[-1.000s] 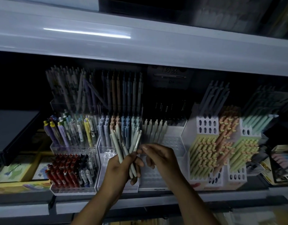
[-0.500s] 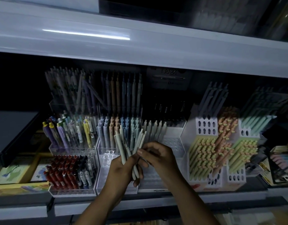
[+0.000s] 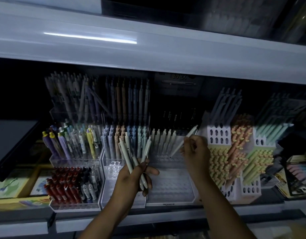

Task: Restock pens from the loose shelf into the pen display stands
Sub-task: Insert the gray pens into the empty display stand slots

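My left hand [image 3: 131, 178] grips a fanned bunch of pale pens [image 3: 131, 152] in front of the clear display stands. My right hand [image 3: 197, 152] pinches a single pale pen [image 3: 187, 138], held slanted with its tip down over the holes of the clear middle stand [image 3: 171, 183]. A row of pale pens [image 3: 163, 138] stands upright in that stand's back row; the front rows of holes hold nothing.
Left of it stand clear tiers with pastel pens [image 3: 124, 140], colourful pens [image 3: 71, 142] and red and dark pens [image 3: 67, 187]. White honeycomb stands [image 3: 235, 152] with yellow, orange and green pens fill the right. A white shelf [image 3: 148, 54] overhangs above.
My right hand has drawn one pen out of the bunch and carried it right and up, over the middle stand. My left hand has stayed put with the remaining pens.
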`<action>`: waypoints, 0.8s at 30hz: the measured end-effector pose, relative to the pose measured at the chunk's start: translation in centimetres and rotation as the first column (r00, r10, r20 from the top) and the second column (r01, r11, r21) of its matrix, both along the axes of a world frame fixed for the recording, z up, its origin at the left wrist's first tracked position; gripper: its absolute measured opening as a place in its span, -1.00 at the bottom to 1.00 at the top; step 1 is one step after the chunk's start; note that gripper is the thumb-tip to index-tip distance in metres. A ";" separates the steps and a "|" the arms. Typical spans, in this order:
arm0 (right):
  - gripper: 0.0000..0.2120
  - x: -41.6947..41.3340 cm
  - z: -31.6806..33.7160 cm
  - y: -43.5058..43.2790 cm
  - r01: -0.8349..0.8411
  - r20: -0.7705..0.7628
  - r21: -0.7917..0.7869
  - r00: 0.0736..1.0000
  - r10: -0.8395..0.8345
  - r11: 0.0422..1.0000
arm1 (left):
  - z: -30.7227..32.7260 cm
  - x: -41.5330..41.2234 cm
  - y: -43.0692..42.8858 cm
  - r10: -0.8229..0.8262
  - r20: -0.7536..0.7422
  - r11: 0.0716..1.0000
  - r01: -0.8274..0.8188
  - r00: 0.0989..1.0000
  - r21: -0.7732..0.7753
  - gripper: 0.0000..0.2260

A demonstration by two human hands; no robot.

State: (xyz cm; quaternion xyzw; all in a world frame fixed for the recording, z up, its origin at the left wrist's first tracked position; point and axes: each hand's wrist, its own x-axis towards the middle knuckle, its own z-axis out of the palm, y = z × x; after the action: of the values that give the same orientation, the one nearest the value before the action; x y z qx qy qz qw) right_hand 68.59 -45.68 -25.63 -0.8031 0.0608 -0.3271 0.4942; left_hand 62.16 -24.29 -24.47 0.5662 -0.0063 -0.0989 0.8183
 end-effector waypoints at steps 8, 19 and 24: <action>-0.75 1.7 -0.3 -0.7 0.038 0.099 -0.293 0.995 -0.009 0.955 | -0.1 0.0 0.7 0.041 -0.011 0.997 -0.040 0.999 0.059 -0.72; -0.62 2.8 -1.7 -1.1 0.005 0.005 -0.467 1.000 -0.003 0.884 | -0.3 0.4 0.9 -0.058 -0.057 0.997 0.055 0.997 -0.057 -0.67; -0.64 3.1 -2.6 -1.2 -0.005 -0.065 -0.507 0.997 -0.033 0.862 | -0.7 0.5 0.9 -0.041 -0.058 0.998 0.038 0.997 -0.047 -0.64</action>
State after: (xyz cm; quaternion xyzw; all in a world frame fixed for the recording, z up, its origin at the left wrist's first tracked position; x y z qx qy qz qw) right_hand 71.70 -46.92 -28.20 -0.9153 -0.0038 -0.3064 0.2613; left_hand 62.69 -23.38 -25.14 0.5439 0.0044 -0.1317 0.8287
